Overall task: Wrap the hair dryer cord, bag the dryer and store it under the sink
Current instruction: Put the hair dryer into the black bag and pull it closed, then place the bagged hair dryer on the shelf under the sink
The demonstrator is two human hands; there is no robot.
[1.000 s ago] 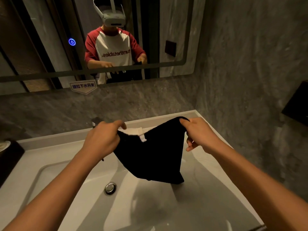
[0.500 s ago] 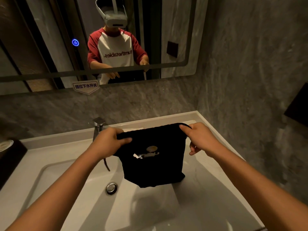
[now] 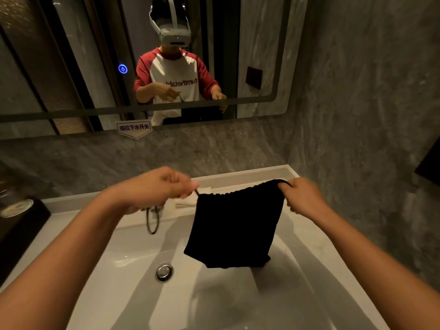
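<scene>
A black drawstring bag (image 3: 234, 225) hangs over the white sink basin (image 3: 114, 265), its gathered mouth drawn shut along the top. My left hand (image 3: 157, 186) pinches the drawstring at the bag's left corner, pulled out to the left. A loop of cord (image 3: 152, 220) dangles below that hand. My right hand (image 3: 304, 198) grips the drawstring at the right top corner. The hair dryer itself is hidden; the bag bulges low down.
A drain stopper (image 3: 164, 272) sits in the basin's middle. The faucet (image 3: 157, 208) is mostly hidden behind my left hand. A dark box with a round lid (image 3: 16, 210) stands at the left. A folded white cloth (image 3: 188, 201) lies on the back ledge. The mirror (image 3: 71, 55) hangs above.
The bag's mouth went from spread open to cinched tight. My left hand moved left, pulling the drawstring out. The bag now hangs narrower and further right.
</scene>
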